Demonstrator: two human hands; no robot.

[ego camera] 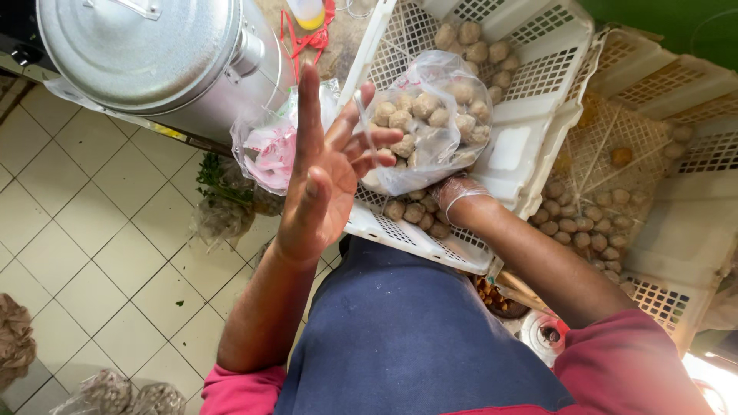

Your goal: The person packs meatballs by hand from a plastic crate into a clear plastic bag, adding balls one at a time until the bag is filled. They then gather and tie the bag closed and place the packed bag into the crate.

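1. Metal pot (146,54): up and to the left of the left hand, its top cut off by the frame edge.
2. White crates (530,115): under both hands, holding loose meatballs (573,223).
3. Clear bag (430,119) of meatballs: at the left hand's fingertips, resting over the near crate.
4. Left hand (323,177): released, fingers spread, a thin band looped on them.
5. Right hand (457,192): in a plastic glove, mostly hidden beneath the bag; grip cannot be told.
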